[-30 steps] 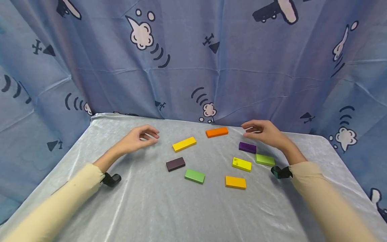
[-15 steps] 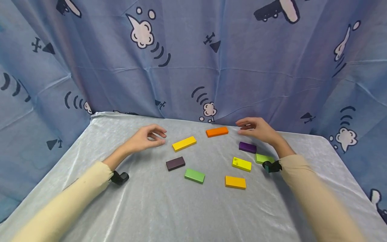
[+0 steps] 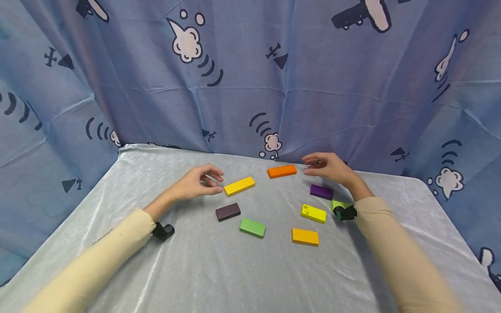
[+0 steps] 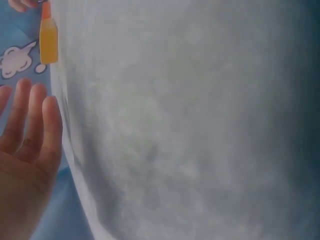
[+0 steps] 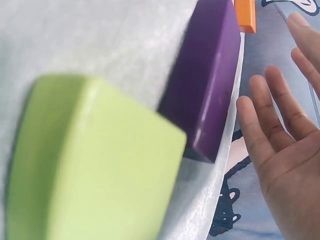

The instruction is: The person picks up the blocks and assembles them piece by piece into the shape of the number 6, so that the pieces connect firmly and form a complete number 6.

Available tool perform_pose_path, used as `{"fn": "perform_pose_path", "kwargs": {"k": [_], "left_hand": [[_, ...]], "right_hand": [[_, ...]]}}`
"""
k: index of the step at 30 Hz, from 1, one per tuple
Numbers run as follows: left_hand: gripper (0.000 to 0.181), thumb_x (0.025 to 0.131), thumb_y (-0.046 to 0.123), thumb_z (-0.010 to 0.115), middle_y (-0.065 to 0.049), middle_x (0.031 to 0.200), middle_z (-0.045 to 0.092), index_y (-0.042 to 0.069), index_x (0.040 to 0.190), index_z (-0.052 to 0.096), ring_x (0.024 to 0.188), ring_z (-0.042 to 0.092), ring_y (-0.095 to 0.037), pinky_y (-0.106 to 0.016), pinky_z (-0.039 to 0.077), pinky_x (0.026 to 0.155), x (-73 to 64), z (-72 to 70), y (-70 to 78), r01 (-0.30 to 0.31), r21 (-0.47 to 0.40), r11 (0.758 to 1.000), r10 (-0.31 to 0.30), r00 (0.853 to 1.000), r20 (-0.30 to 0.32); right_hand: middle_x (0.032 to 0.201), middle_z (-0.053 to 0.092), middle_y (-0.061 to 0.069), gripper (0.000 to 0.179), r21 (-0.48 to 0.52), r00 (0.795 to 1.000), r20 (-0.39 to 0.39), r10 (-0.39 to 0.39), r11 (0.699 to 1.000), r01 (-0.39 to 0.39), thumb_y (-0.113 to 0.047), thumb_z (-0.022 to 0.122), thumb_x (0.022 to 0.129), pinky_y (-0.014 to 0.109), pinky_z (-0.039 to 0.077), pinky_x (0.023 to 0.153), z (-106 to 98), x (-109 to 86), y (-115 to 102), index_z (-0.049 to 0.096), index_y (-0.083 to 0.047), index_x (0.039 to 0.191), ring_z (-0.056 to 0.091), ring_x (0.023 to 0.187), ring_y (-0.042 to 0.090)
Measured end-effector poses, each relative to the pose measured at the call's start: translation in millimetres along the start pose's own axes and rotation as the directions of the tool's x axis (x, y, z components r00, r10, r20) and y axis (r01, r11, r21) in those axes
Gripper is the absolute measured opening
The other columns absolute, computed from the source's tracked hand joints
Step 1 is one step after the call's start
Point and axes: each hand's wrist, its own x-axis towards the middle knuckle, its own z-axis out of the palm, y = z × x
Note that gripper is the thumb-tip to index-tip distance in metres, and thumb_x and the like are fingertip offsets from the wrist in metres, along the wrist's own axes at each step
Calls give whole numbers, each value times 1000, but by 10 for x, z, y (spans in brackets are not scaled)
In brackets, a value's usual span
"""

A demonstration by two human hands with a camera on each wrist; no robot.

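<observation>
In the head view my left hand (image 3: 197,182) is held over the cloth, fingers loosely bent, its fingertips right at the left end of a yellow-orange block (image 3: 239,186). Nothing is in its grasp; the left wrist view shows the palm (image 4: 25,170) with fingers spread. My right hand (image 3: 328,167), also holding nothing, has its fingertips just right of an orange block (image 3: 282,171). Below that hand lies a purple block (image 3: 321,191). A lime-green block (image 5: 115,165) is large in the right wrist view and partly hidden by the wrist camera in the head view.
Nearer the person lie a dark brown block (image 3: 228,211), a green block (image 3: 252,228), a bright yellow block (image 3: 313,213) and an amber block (image 3: 305,237). A pale velvety cloth (image 3: 219,278) covers the table. Behind it hangs a blue printed curtain (image 3: 235,65).
My left hand has moved right, up to the yellow-orange block. My right hand has moved left toward the orange block, its wrist camera now covering part of the lime-green block. The blocks stay put.
</observation>
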Motion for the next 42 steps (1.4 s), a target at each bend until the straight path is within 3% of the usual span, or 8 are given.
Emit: {"fn": "perform_pose_path", "kwargs": {"k": [7, 15, 22, 27, 34, 42], "left_hand": [[51, 89, 8, 80, -22, 120, 65, -6, 132, 57, 97, 68, -29, -40, 55, 88, 5, 31, 18, 8, 8, 1000, -8, 1000, 3], [51, 88, 8, 81, -20, 121, 64, -5, 131, 58, 98, 67, -28, -41, 53, 89, 25, 46, 32, 14, 20, 1000, -15, 1000, 9], [52, 86, 12, 84, -19, 120, 65, -3, 130, 60, 96, 67, -26, -39, 53, 89, 115, 90, 30, 23, 49, 999, -24, 1000, 16], [54, 83, 11, 86, -17, 118, 66, -3, 128, 61, 95, 67, -26, -37, 53, 88, 200, 142, 52, 25, 83, 996, -28, 999, 38], [52, 81, 8, 88, -13, 114, 66, -2, 124, 62, 93, 67, -23, -33, 54, 86, 249, 179, 78, 69, 130, 989, -76, 996, 56], [50, 80, 6, 88, -12, 111, 66, -3, 122, 63, 92, 66, -23, -32, 54, 85, 249, 164, 123, 92, 158, 983, -106, 991, 80]], "right_hand": [[135, 59, 22, 52, 5, 1000, 6, 27, 1000, -28, -23, 77, 94, 54, 45, 100, 19, 69, 24, 59, -1, 138, 56, 120, 36], [136, 57, 24, 53, 55, 1000, 14, 20, 998, -21, -14, 77, 93, 53, 44, 102, 72, 210, 51, 57, 3, 139, 55, 123, 38], [135, 54, 33, 48, 89, 998, 39, 49, 995, -52, -2, 73, 94, 50, 46, 101, 101, 128, -355, 54, 13, 136, 53, 120, 44], [133, 55, 33, 50, 90, 999, 45, 27, 995, -31, -5, 75, 93, 42, 50, 95, 124, 197, -292, 55, 12, 135, 55, 116, 44], [136, 54, 33, 50, 117, 995, 43, 89, 989, -94, -2, 75, 92, 52, 43, 102, 138, 228, -288, 55, 12, 136, 53, 119, 44], [138, 56, 25, 55, 124, 994, 23, 103, 987, -105, -14, 79, 92, 47, 45, 100, 160, 319, -22, 57, 4, 139, 54, 118, 37]]}}
